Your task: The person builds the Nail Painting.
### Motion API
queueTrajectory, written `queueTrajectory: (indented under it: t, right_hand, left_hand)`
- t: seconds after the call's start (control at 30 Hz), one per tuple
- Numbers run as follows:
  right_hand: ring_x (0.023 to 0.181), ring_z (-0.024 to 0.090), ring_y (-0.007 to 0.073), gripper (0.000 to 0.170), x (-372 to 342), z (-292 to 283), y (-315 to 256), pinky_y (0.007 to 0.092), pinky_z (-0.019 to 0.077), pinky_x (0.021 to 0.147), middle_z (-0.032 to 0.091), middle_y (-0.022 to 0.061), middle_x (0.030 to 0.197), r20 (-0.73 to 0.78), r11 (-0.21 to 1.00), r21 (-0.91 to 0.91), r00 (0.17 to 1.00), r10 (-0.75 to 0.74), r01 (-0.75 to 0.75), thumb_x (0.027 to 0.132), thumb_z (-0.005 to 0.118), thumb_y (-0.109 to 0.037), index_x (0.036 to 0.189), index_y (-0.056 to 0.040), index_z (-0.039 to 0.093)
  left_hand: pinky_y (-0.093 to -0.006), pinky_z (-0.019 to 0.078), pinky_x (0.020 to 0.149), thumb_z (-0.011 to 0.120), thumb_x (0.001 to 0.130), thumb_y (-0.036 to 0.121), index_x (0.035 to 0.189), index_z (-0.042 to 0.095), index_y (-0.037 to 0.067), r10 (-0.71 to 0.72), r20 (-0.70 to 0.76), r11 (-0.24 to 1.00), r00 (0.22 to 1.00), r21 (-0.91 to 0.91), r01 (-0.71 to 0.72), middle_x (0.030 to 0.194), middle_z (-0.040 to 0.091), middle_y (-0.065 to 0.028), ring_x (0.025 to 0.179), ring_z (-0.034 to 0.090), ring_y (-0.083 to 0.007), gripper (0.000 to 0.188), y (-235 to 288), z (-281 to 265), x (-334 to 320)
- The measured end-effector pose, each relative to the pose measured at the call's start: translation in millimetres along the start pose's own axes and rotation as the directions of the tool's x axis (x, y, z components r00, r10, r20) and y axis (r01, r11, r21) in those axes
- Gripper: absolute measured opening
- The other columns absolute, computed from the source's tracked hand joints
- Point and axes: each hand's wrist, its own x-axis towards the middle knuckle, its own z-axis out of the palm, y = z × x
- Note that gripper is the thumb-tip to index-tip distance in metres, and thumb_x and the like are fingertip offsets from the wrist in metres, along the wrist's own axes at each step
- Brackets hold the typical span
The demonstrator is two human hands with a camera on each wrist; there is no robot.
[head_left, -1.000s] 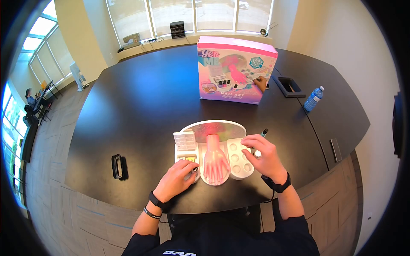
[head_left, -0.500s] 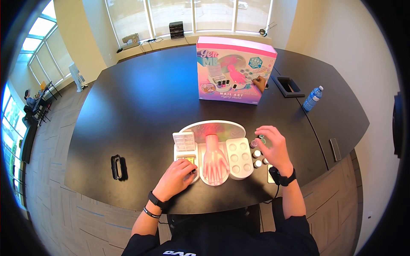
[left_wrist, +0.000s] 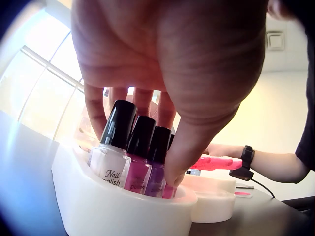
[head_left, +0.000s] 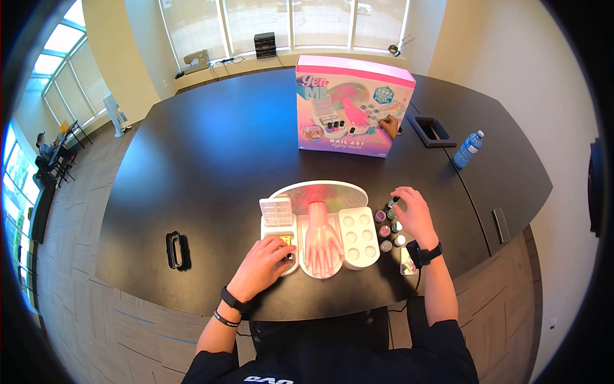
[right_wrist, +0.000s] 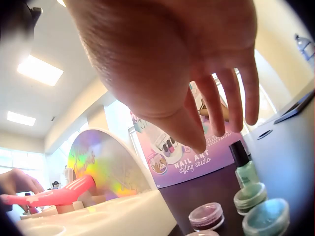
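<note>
On the table stands a white nail art station (head_left: 358, 256) with a pink model hand (head_left: 322, 240) in its middle and a shiny rounded panel (head_left: 342, 195) behind. My left hand (head_left: 261, 262) rests over its left holder, fingers behind several black-capped nail polish bottles. White (left_wrist: 112, 164), pink (left_wrist: 138, 174) and purple (left_wrist: 156, 179) ones show; my thumb covers much of another pink bottle. To the right of the station, my right hand (head_left: 416, 214) hovers, fingers extended above a mint green nail polish bottle (right_wrist: 246, 172). Small lidded jars (right_wrist: 206, 216) sit beside this bottle.
A tall pink nail art box (head_left: 352, 112) stands behind the station. Further right are a water bottle (head_left: 469, 149), a table socket tray (head_left: 432, 130) and a phone-like slab (head_left: 502, 225). A small clear case (head_left: 408, 262) lies under my right wrist; a black strap-like object (head_left: 174, 250) lies left.
My right hand has moved right, from over the station's round-welled tray to the jars and the mint green nail polish bottle. My left hand has stayed nearly in place over the left holder.
</note>
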Motion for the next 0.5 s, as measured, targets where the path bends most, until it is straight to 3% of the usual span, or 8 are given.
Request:
queueTrajectory:
  t: [0.17,0.2,0.27,0.37,0.5]
  right_hand:
    - [0.116,0.069,0.0354,0.026,1.9,2.3,8.6,0.0468,0.0564,0.099,0.073,0.0096,0.117,0.05,1.0,-0.018,0.999,0.015,-0.014,0.091,0.075,0.0,0.116,-0.0069,0.075]
    - [0.116,0.069,0.0354,0.026,2.5,2.9,10.5,0.0468,0.0564,0.099,0.073,0.0096,0.117,0.051,1.0,-0.018,0.999,0.014,-0.013,0.091,0.075,0.0,0.116,-0.0069,0.075]
    - [0.114,0.07,0.0358,0.027,5.1,4.1,13.1,0.0467,0.057,0.097,0.073,0.0102,0.116,0.122,0.983,0.09,0.981,0.147,-0.159,0.089,0.076,0.003,0.115,-0.0066,0.075]
    - [0.111,0.07,0.0361,0.028,7.4,4.6,12.8,0.0463,0.0575,0.095,0.072,0.0107,0.117,0.12,0.976,0.116,0.978,0.168,-0.182,0.088,0.076,0.006,0.114,-0.0054,0.075]
    - [0.109,0.071,0.0371,0.027,6.5,5.9,7.8,0.0466,0.0577,0.094,0.072,0.0116,0.118,0.018,0.996,0.044,0.997,0.078,-0.078,0.087,0.076,0.006,0.112,-0.0042,0.075]
  left_hand:
    - [-0.0451,0.0524,0.106,0.086,0.081,0.006,0.133,0.072,0.01,-0.044,-0.009,0.999,0.999,-0.011,0.044,0.129,0.066,-0.009,0.122,0.063,-0.0326,0.054,2.1,-11.7,-5.2]
    - [-0.0451,0.0524,0.106,0.086,0.081,0.006,0.133,0.072,0.01,-0.045,-0.01,0.999,0.999,-0.011,0.045,0.129,0.066,-0.009,0.122,0.063,-0.0326,0.054,2.8,-15.3,-6.5]
    - [-0.0454,0.0514,0.108,0.085,0.08,0.005,0.135,0.07,0.01,-0.043,-0.026,0.999,0.999,0.008,0.043,0.132,0.065,-0.0094,0.125,0.062,-0.0335,0.057,4.6,-22.9,-9.1]
    - [-0.0455,0.0496,0.109,0.078,0.084,0.003,0.139,0.067,0.011,-0.039,-0.03,0.999,0.999,0.027,0.04,0.135,0.064,-0.0097,0.129,0.06,-0.0333,0.057,8.8,-33.0,-12.8]
    - [-0.0463,0.0504,0.11,0.078,0.079,-0.001,0.137,0.069,0.009,-0.062,-0.051,0.998,0.997,0.018,0.063,0.135,0.065,-0.0105,0.127,0.061,-0.0353,0.059,10.1,-40.2,-17.1]
